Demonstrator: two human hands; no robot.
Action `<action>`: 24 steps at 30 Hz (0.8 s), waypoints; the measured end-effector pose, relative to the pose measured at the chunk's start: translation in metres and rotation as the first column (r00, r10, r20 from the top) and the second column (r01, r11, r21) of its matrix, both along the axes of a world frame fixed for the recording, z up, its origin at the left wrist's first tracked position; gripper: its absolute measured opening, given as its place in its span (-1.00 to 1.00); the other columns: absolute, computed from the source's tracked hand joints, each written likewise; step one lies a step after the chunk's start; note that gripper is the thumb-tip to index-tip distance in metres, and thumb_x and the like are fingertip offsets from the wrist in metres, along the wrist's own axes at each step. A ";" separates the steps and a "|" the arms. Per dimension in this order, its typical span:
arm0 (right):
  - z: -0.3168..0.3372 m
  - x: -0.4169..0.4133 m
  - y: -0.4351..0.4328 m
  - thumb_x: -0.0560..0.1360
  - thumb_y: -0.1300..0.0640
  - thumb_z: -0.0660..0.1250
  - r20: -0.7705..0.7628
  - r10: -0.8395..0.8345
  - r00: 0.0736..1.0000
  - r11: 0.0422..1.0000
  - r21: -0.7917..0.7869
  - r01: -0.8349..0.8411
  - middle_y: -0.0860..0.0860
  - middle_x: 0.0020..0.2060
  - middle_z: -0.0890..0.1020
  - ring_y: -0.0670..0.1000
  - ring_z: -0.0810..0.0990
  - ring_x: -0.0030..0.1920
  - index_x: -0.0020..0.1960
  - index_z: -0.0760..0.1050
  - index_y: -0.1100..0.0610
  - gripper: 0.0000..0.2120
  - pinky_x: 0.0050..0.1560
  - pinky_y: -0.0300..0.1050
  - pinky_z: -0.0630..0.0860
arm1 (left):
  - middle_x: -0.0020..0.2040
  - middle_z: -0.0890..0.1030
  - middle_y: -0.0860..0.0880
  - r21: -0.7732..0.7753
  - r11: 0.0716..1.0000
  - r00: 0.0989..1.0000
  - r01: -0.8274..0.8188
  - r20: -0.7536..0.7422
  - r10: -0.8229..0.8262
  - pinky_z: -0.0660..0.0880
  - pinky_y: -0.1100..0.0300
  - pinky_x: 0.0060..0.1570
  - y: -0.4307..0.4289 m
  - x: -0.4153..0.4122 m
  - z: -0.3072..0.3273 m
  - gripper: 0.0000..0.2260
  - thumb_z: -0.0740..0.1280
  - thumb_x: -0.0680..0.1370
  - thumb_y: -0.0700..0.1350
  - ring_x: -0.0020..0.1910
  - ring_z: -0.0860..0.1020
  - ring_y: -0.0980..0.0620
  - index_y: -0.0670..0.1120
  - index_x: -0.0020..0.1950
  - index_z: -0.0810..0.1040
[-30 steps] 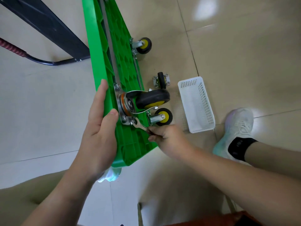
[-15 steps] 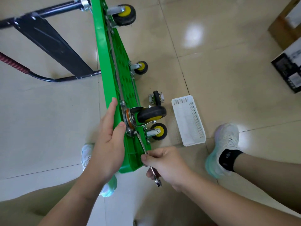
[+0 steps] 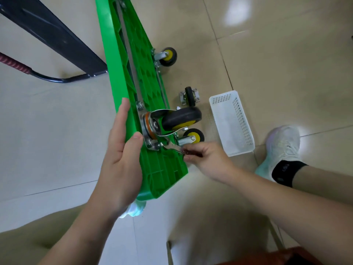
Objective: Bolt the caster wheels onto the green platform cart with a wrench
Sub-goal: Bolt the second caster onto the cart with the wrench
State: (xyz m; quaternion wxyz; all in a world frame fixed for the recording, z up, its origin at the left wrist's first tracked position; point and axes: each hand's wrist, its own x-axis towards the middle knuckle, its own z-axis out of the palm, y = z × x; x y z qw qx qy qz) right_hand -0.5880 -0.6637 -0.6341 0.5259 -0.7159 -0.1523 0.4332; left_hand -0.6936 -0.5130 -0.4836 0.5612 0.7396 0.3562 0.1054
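The green platform cart [image 3: 129, 60] stands on its long edge on the floor, its ribbed underside facing right. A black and yellow swivel caster [image 3: 179, 119] sits on its metal plate near the cart's near end. My left hand [image 3: 122, 150] clasps the cart's upper edge, fingers straight along the far face and thumb beside the plate. My right hand [image 3: 208, 159] pinches the handle of a silver wrench [image 3: 172, 147], whose head sits on a bolt at the plate's lower corner. Two smaller casters [image 3: 168, 56] [image 3: 193, 137] are fixed along the cart's lower edge.
A loose small caster [image 3: 189, 96] lies on the tiled floor beside a white perforated basket [image 3: 232, 123]. The cart's black folded handle with a red grip [image 3: 49, 39] lies at the upper left. My shoe [image 3: 280, 148] is right of the basket.
The wrench handle had swung down towards me half a second ago; it now points right again, with my right hand back up beside the lower caster. The view has closed in.
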 end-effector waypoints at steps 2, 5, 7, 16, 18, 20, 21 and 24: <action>-0.007 0.001 0.004 0.46 0.22 0.50 0.042 0.001 0.999 1.000 0.026 -0.002 -0.28 -0.18 0.67 -0.19 0.61 -0.09 0.15 0.68 0.06 -0.73 0.05 -0.30 0.46 | 0.54 0.34 0.35 -0.029 1.000 1.000 0.001 0.021 -0.001 0.33 -0.10 0.51 0.000 0.000 -0.001 -0.48 0.16 0.58 0.01 0.54 0.35 0.17 0.57 0.42 0.32; -0.015 0.004 0.009 0.44 0.27 0.51 0.085 0.007 0.996 0.997 0.077 -0.013 -0.21 -0.17 0.66 -0.18 0.61 -0.10 0.13 0.69 0.13 -0.72 0.04 -0.27 0.49 | 0.54 0.37 0.30 -0.036 0.999 0.999 0.014 0.031 -0.012 0.36 -0.13 0.49 0.001 0.000 -0.001 -0.47 0.14 0.59 -0.01 0.54 0.37 0.12 0.59 0.39 0.33; -0.019 0.008 0.011 0.42 0.28 0.52 0.139 0.042 0.989 0.994 0.097 -0.056 -0.09 -0.14 0.65 -0.08 0.62 -0.09 0.13 0.68 0.16 -0.72 0.04 -0.19 0.54 | 0.54 0.38 0.29 -0.044 0.999 0.999 0.013 0.040 -0.011 0.37 -0.14 0.48 0.001 -0.001 -0.002 -0.47 0.13 0.59 -0.03 0.54 0.38 0.10 0.57 0.41 0.33; -0.030 0.029 0.028 0.48 0.27 0.44 0.370 0.161 0.915 0.940 0.224 -0.256 -0.08 -0.09 0.63 -0.23 0.55 -0.08 0.15 0.66 0.24 -0.75 0.02 -0.43 0.40 | 0.54 0.39 0.28 -0.087 0.996 0.996 0.036 0.083 -0.029 0.39 -0.23 0.44 0.004 -0.003 -0.006 -0.49 0.20 0.58 0.00 0.54 0.39 0.06 0.49 0.45 0.34; -0.032 0.034 0.032 0.49 0.20 0.40 0.418 0.177 0.891 0.932 0.220 -0.288 -0.17 -0.07 0.62 -0.30 0.56 -0.06 0.15 0.66 0.23 -0.74 0.05 -0.44 0.39 | 0.55 0.38 0.27 -0.074 0.996 0.996 0.046 0.083 -0.040 0.38 -0.23 0.45 0.005 -0.004 -0.007 -0.49 0.19 0.58 0.00 0.55 0.37 0.05 0.49 0.45 0.34; -0.034 0.038 0.038 0.48 0.15 0.39 0.485 0.169 0.858 0.930 0.210 -0.302 -0.11 -0.07 0.65 -0.22 0.60 -0.06 0.15 0.67 0.20 -0.72 0.05 -0.34 0.45 | 0.56 0.37 0.24 -0.060 0.997 0.996 0.053 0.079 -0.048 0.36 -0.23 0.46 0.006 -0.005 -0.007 -0.48 0.18 0.57 0.02 0.57 0.35 0.02 0.48 0.47 0.33; -0.034 0.040 0.040 0.48 0.15 0.40 0.516 0.170 0.839 0.925 0.210 -0.317 -0.08 -0.05 0.66 -0.13 0.62 -0.05 0.15 0.67 0.19 -0.73 0.03 -0.26 0.49 | 0.57 0.36 0.23 -0.056 0.997 0.996 0.055 0.079 -0.050 0.35 -0.24 0.46 0.007 -0.006 -0.008 -0.48 0.18 0.56 0.04 0.58 0.34 0.01 0.48 0.47 0.33; -0.032 0.046 0.046 0.47 0.22 0.43 0.593 0.143 0.793 0.895 0.265 -0.360 -0.10 -0.03 0.65 -0.10 0.61 0.01 0.11 0.69 0.19 -0.77 0.05 -0.22 0.53 | 0.57 0.35 0.27 -0.024 0.998 0.996 0.060 0.068 -0.058 0.34 -0.24 0.46 0.008 -0.006 -0.007 -0.49 0.17 0.54 0.07 0.58 0.32 0.04 0.52 0.44 0.33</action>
